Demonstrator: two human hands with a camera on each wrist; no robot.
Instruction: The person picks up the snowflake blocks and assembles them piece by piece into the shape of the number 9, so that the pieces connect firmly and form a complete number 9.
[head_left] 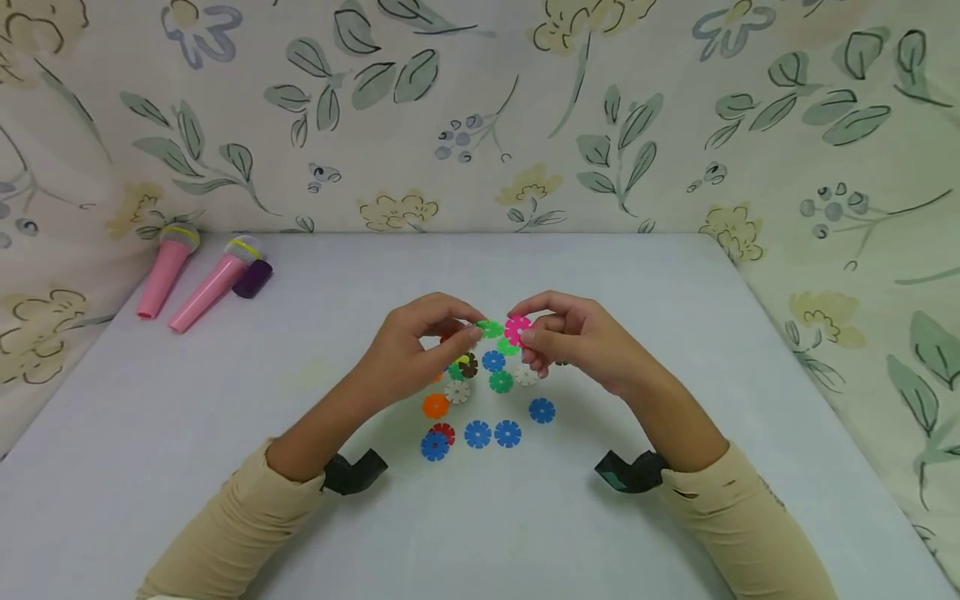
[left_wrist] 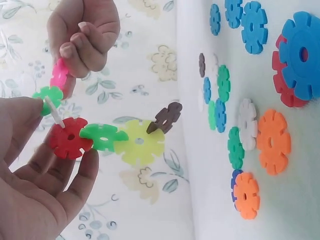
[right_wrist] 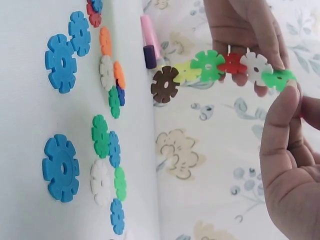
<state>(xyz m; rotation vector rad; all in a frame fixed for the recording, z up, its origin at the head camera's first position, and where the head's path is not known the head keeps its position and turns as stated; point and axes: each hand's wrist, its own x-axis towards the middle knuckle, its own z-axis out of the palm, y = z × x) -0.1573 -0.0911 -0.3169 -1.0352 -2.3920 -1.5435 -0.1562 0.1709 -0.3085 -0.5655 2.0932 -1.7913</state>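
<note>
My left hand [head_left: 405,350] holds a chain of slotted flower-shaped plastic discs between thumb and fingers. In the right wrist view the chain runs from a brown disc [right_wrist: 159,91] through a yellow disc [right_wrist: 188,74], a green disc [right_wrist: 201,61], a red disc [right_wrist: 231,63] and a white disc [right_wrist: 250,62] to a light green disc [right_wrist: 270,79]. Opposite, my right hand [head_left: 581,337] pinches a pink disc [head_left: 512,325] against that end disc. The pink disc touches the green one in the left wrist view; fingers partly hide the joint.
Loose discs lie on the white table [head_left: 300,533] below the hands, including several blue discs [head_left: 471,439], an orange disc [head_left: 430,408] and a green disc [head_left: 495,386]. Two pink toy microphones [head_left: 206,292] and a dark purple cylinder [head_left: 252,279] lie at the back left.
</note>
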